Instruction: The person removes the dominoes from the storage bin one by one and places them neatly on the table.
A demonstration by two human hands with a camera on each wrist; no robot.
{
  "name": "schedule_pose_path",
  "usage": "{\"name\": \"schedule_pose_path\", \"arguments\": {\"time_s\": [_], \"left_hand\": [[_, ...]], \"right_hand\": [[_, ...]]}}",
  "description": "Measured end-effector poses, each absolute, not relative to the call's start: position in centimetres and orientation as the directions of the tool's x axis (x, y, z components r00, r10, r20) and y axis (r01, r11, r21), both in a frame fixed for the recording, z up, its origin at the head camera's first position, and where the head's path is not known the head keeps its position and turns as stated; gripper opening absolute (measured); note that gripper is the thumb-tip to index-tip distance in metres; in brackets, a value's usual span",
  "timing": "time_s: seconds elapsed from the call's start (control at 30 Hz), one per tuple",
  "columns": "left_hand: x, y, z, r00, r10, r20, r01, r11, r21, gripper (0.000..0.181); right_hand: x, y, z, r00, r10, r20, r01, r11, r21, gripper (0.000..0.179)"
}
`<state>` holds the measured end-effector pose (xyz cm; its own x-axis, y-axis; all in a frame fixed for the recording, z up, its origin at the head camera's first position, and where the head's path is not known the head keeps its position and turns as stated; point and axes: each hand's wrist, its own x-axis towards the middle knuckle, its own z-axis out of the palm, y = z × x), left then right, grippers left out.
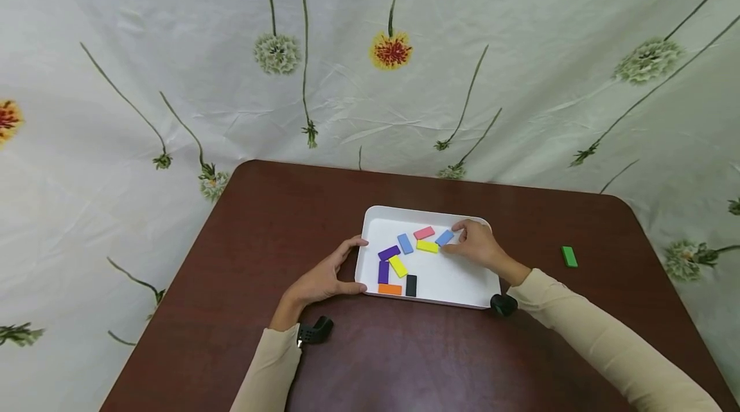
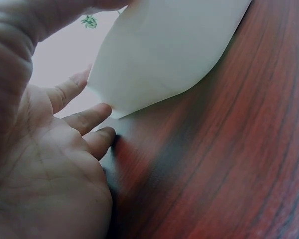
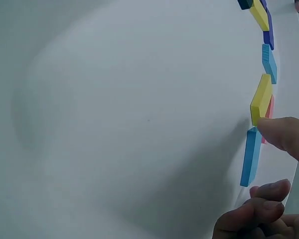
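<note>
A shallow white tray [image 1: 453, 283] lies on the table with several coloured blocks inside. My left hand [image 1: 324, 278] holds its left side, thumb by the near corner and a fingertip over the rim; in the left wrist view other fingers [image 2: 92, 118] meet the tray's outer wall. My right hand [image 1: 478, 246] is over the tray's right part, its thumb and finger at opposite ends of a light blue block [image 3: 251, 158]. That block's near end is close to a yellow block [image 1: 427, 246], with a pink block [image 1: 424, 232] behind. Another blue block [image 1: 405, 243] lies to the left.
Purple blocks [image 1: 383, 272], a second yellow block [image 1: 397, 266], an orange block [image 1: 390, 290] and a black block [image 1: 411, 285] sit toward the tray's left. A green block [image 1: 569, 256] lies outside on the brown table [image 1: 300, 206], right of the tray. Floral cloth [image 1: 347, 90] hangs behind.
</note>
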<state>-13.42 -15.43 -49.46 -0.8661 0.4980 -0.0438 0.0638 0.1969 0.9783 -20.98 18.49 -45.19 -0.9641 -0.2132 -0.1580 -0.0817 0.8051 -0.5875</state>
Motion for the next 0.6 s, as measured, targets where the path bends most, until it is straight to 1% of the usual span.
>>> {"name": "schedule_pose_path", "arguments": {"time_s": [0.33,0.47,0.6], "left_hand": [[-13.39,-15.47,-49.59,-0.867,0.496,-0.058,0.052,0.206,0.977,0.085],[-13.32,-15.47,-49.59,-0.867,0.495,-0.063,0.044,0.202,0.978,0.085],[-13.27,-15.51,-49.55,-0.867,0.494,-0.06,0.047,0.202,0.978,0.085]], "right_hand": [[-21.39,18.1,-45.24,-0.952,-0.213,-0.222,-0.065,0.844,-0.533,0.054],[-21.53,17.87,-45.31,-0.948,-0.218,-0.232,-0.077,0.865,-0.495,0.056],[-21.5,17.51,-45.26,-0.944,-0.227,-0.238,-0.088,0.871,-0.484,0.055]]}}
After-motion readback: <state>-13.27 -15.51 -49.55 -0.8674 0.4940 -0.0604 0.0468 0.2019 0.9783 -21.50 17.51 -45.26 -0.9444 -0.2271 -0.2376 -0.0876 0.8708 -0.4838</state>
